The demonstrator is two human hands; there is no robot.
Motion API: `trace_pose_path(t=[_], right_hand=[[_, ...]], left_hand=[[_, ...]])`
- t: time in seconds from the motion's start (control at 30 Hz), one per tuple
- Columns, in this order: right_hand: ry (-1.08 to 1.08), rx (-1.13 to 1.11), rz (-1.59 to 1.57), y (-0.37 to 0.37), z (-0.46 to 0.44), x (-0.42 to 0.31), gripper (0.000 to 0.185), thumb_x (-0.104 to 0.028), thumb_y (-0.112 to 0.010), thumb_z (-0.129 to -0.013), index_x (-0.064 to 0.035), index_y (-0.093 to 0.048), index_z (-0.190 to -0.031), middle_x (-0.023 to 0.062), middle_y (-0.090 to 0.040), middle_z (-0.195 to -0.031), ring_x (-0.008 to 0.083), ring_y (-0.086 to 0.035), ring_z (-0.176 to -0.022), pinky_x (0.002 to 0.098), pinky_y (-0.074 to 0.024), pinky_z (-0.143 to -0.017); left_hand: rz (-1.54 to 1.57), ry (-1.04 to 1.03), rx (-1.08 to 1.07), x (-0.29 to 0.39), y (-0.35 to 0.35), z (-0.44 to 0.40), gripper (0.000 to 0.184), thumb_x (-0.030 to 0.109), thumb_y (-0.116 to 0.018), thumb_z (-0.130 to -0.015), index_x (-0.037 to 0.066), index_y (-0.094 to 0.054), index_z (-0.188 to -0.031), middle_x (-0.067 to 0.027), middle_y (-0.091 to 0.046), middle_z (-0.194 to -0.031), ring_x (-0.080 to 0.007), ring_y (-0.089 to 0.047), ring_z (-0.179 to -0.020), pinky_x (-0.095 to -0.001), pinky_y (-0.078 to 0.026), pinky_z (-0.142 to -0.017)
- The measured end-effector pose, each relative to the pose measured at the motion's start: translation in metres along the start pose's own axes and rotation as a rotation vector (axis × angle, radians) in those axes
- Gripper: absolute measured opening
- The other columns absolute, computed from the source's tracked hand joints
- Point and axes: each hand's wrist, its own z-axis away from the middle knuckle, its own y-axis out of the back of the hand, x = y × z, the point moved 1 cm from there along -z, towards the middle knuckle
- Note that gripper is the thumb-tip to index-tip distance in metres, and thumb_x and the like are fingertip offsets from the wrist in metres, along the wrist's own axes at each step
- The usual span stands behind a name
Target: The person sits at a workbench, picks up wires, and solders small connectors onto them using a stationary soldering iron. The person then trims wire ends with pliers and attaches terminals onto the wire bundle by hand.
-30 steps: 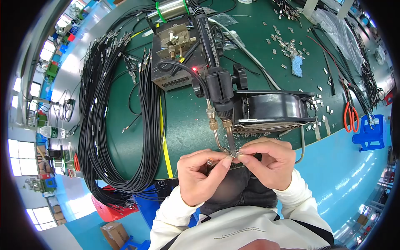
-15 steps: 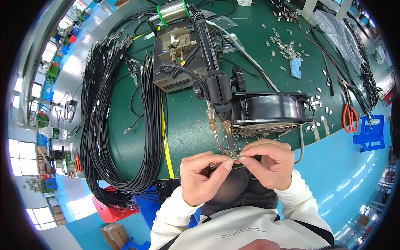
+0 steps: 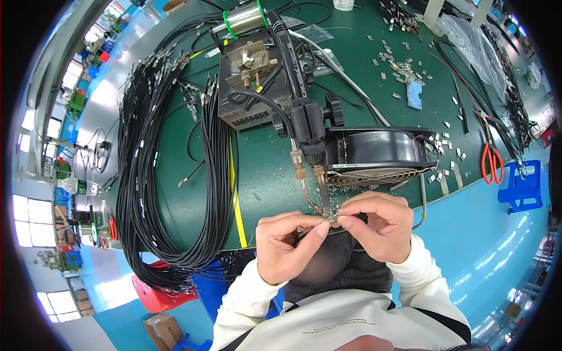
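My left hand (image 3: 291, 243) is closed in a pinch at the table's front edge, with a small coppery piece showing between its fingers. What its fingertips hold is too small to name. Close beside it, my right hand (image 3: 379, 227) pinches a tiny metallic piece that I cannot make out well. Both sets of fingertips nearly meet just under the tip of a soldering iron (image 3: 323, 190), which a black clamp (image 3: 308, 120) holds pointing down. A thin metal tube (image 3: 305, 190) runs down beside the iron to the same spot.
Left lies a big bundle of black cables (image 3: 137, 152). A metal control box (image 3: 254, 88) and a solder spool (image 3: 244, 20) stand behind. A black fan (image 3: 377, 151) is right of the iron. Small metal parts (image 3: 404, 69), a blue sponge (image 3: 414, 95) and red-handled scissors (image 3: 492, 161) lie further right.
The view has shifted slightly, so the cables and box appear a little further right. My left hand appears slightly further right; both hands keep their pinch under the iron's tip.
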Motion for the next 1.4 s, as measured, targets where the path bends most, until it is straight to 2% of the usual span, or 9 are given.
trace_pose_path(t=[0.13, 0.27, 0.63, 0.8, 0.93, 1.1, 1.2, 1.3, 1.4], right_hand=[[0.005, -0.017, 0.013, 0.001, 0.001, -0.001, 0.018, 0.012, -0.067, -0.073, 0.0048, -0.067, -0.09, 0.0161, -0.068, -0.084, 0.0194, -0.063, -0.064, 0.0246, -0.0513, -0.061], [0.029, -0.012, 0.014, 0.001, 0.001, 0.0, 0.022, 0.014, -0.066, -0.074, 0.0039, -0.067, -0.093, 0.0131, -0.069, -0.085, 0.0166, -0.061, -0.063, 0.0225, -0.0482, -0.057], [0.052, -0.013, 0.02, 0.001, 0.0, 0.0, 0.021, 0.014, -0.066, -0.073, 0.0041, -0.068, -0.092, 0.0128, -0.068, -0.083, 0.0165, -0.061, -0.061, 0.0223, -0.048, -0.056], [0.023, -0.029, 0.029, 0.002, 0.001, 0.0, 0.018, 0.012, -0.067, -0.073, 0.0049, -0.068, -0.089, 0.0162, -0.068, -0.084, 0.0184, -0.062, -0.063, 0.0238, -0.0505, -0.059], [0.053, -0.015, 0.035, 0.0, 0.0, 0.0, 0.021, 0.014, -0.066, -0.073, 0.0042, -0.068, -0.091, 0.0127, -0.068, -0.082, 0.0166, -0.061, -0.062, 0.0226, -0.0479, -0.056], [0.051, -0.013, 0.012, 0.002, 0.002, -0.002, 0.021, 0.014, -0.066, -0.072, 0.0032, -0.068, -0.09, 0.0125, -0.068, -0.081, 0.0174, -0.061, -0.061, 0.0234, -0.048, -0.056], [0.12, -0.073, 0.082, 0.015, 0.009, -0.015, 0.021, 0.013, -0.066, -0.07, 0.002, -0.068, -0.088, 0.011, -0.068, -0.079, 0.0179, -0.06, -0.06, 0.0237, -0.0477, -0.055], [0.058, -0.359, 0.239, 0.037, 0.025, -0.017, 0.019, 0.009, -0.07, -0.07, 0.0009, -0.068, -0.087, 0.0095, -0.068, -0.078, 0.0176, -0.058, -0.058, 0.0243, -0.0462, -0.053], [-0.016, -0.634, 0.42, 0.06, 0.045, -0.023, 0.018, 0.005, -0.073, -0.069, -0.0001, -0.068, -0.087, 0.0081, -0.067, -0.076, 0.0173, -0.056, -0.055, 0.025, -0.0447, -0.051]], left_hand=[[0.014, -0.017, -0.027, -0.001, 0.0, 0.002, 0.01, -0.008, -0.066, -0.077, -0.005, -0.071, -0.085, -0.0043, -0.06, -0.063, -0.0078, -0.039, -0.05, -0.0198, -0.029, -0.047], [0.003, -0.02, -0.035, -0.001, 0.001, 0.002, 0.01, -0.008, -0.066, -0.077, -0.005, -0.071, -0.085, -0.0047, -0.061, -0.062, -0.0078, -0.039, -0.049, -0.0199, -0.029, -0.046], [0.007, -0.04, -0.047, -0.002, 0.001, 0.001, 0.01, -0.008, -0.066, -0.077, -0.005, -0.071, -0.085, -0.0046, -0.06, -0.06, -0.0079, -0.038, -0.048, -0.0203, -0.028, -0.045], [0.007, -0.049, -0.062, -0.002, 0.002, 0.003, 0.01, -0.008, -0.066, -0.076, -0.005, -0.071, -0.085, -0.0046, -0.059, -0.059, -0.008, -0.038, -0.048, -0.0204, -0.028, -0.045], [-0.011, -0.041, -0.066, -0.002, 0.003, 0.003, 0.01, -0.008, -0.066, -0.076, -0.005, -0.071, -0.085, -0.0049, -0.059, -0.06, -0.0083, -0.038, -0.048, -0.02, -0.028, -0.045], [0.011, -0.062, -0.145, -0.001, 0.004, 0.002, 0.014, -0.007, -0.066, -0.077, -0.005, -0.071, -0.09, -0.0064, -0.062, -0.062, -0.0092, -0.042, -0.048, -0.0203, -0.032, -0.046], [-0.023, -0.111, -0.212, 0.002, 0.007, 0.006, 0.018, -0.006, -0.066, -0.077, -0.004, -0.071, -0.094, -0.0083, -0.064, -0.064, -0.0099, -0.046, -0.048, -0.0202, -0.034, -0.046], [-0.061, -0.147, -0.274, 0.002, 0.011, 0.013, 0.022, -0.006, -0.065, -0.077, -0.004, -0.071, -0.098, -0.0101, -0.066, -0.066, -0.0106, -0.049, -0.047, -0.0201, -0.037, -0.047], [-0.072, -0.066, -0.368, 0.002, 0.002, 0.026, 0.028, -0.004, -0.064, -0.08, -0.003, -0.068, -0.107, -0.0101, -0.067, -0.068, -0.0106, -0.051, -0.049, -0.0206, -0.039, -0.047]])
